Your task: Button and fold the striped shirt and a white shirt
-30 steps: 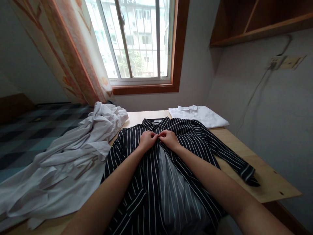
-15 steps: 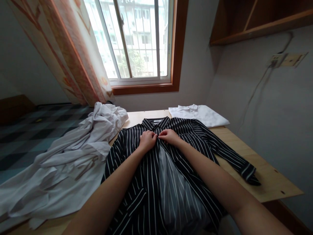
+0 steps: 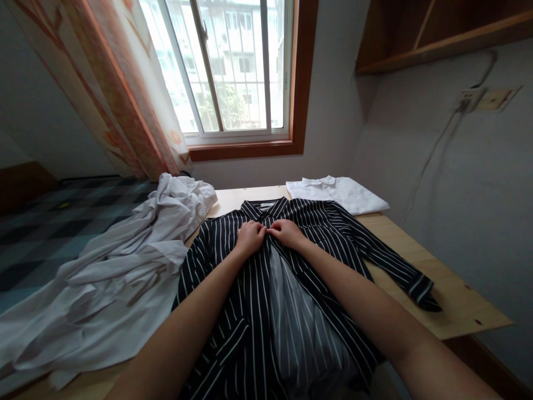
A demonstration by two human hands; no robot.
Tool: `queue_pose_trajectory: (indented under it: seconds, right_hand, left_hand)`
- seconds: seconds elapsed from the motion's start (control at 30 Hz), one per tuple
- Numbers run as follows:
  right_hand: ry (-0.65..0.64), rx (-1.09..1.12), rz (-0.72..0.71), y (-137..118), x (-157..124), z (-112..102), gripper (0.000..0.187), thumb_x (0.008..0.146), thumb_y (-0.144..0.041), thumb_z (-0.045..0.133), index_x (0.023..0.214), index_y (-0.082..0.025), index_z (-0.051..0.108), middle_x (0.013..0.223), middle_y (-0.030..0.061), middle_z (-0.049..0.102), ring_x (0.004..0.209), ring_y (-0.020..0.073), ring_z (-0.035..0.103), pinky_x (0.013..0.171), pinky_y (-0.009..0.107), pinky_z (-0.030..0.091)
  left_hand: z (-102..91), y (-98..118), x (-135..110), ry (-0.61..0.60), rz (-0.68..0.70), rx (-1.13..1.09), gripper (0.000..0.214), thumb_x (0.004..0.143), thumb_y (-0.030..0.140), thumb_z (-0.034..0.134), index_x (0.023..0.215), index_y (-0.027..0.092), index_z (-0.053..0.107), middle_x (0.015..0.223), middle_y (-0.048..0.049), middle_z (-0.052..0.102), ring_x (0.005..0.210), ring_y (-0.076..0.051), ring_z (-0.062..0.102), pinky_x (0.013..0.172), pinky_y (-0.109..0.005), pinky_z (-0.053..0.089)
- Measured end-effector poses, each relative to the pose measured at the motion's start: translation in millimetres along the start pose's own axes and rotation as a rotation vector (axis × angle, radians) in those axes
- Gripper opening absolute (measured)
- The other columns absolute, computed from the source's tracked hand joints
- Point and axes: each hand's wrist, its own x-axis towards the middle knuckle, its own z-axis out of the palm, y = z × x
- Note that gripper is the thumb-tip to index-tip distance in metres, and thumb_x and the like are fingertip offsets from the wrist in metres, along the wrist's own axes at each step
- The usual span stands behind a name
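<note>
A black shirt with white stripes lies face up on the wooden board, its collar toward the window. Just below the collar, my left hand pinches one front edge of the shirt. My right hand pinches the other front edge, and the fingertips of both hands nearly meet at the placket. Any button between them is too small to make out. Lower down the fronts part, showing the greyish inner side of the cloth. One sleeve stretches out to the right; the other side lies partly under my left forearm.
A crumpled heap of white cloth lies at the left, beside a checked bed cover. A folded white shirt sits at the board's far right corner. The wooden board ends at the right near the wall, under a shelf.
My fingertips have drawn slightly closer together at the shirt's placket. The view has shifted a little; the shirt and the other cloth lie as before.
</note>
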Motion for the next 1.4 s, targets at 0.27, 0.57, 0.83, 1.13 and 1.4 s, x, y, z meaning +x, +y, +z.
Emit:
queue_pose_trajectory:
  seconds: [0.27,0.57,0.83,1.13,1.4]
  right_hand:
    - [0.007,0.055,0.076,-2.9,-2.2,-1.5,0.016,0.090,-0.030,0.064,0.083,-0.018,0.071,0.073,0.0002,0.068,0.065,0.0128,0.059,0.061,0.023,0.038]
    - [-0.041,0.137,0.136,1.4,1.0,-1.5,0.018,0.092,-0.026,0.060,0.084,-0.016,0.072,0.064,-0.0009,0.065,0.055,0.0119,0.058,0.062,0.023,0.042]
    - [-0.018,-0.011,0.084,0.9,3.5,-1.9,0.018,0.091,-0.027,0.061,0.084,-0.016,0.074,0.086,0.0048,0.073,0.079,0.0156,0.062,0.070,0.024,0.040]
    - [-0.018,0.054,0.100,5.6,4.1,1.3,0.021,0.092,-0.026,0.059,0.088,-0.015,0.076,0.084,0.0056,0.074,0.077,0.0160,0.064,0.068,0.024,0.041]
    - [-0.016,0.065,0.093,4.5,3.0,-0.6,0.020,0.092,-0.022,0.058,0.090,-0.014,0.077,0.084,0.0065,0.074,0.074,0.0156,0.065,0.069,0.024,0.043]
  left_hand:
    - [-0.3,0.2,-1.8,0.010,0.018,0.031,0.027,0.093,0.032,0.049,0.093,0.020,0.073,0.107,-0.0080,0.069,0.106,-0.026,0.059,0.092,-0.038,0.045]
    - [-2.1,-4.3,-1.1,-0.023,0.050,-0.006,0.023,0.091,0.034,0.053,0.093,0.019,0.071,0.106,-0.0083,0.068,0.105,-0.026,0.058,0.093,-0.039,0.045]
    - [-1.5,-2.0,-5.1,0.009,0.075,0.051,0.020,0.090,0.033,0.055,0.088,0.019,0.069,0.104,-0.0091,0.066,0.103,-0.028,0.058,0.090,-0.041,0.045]
    - [0.4,-8.2,-5.2,0.139,0.103,-0.205,0.013,0.085,0.022,0.061,0.098,0.020,0.062,0.086,-0.0032,0.064,0.085,-0.021,0.060,0.083,-0.035,0.047]
    - [0.3,-7.0,-6.9,0.103,0.201,-0.098,0.016,0.087,0.036,0.062,0.091,0.022,0.070,0.098,-0.0057,0.065,0.099,-0.025,0.059,0.090,-0.040,0.045]
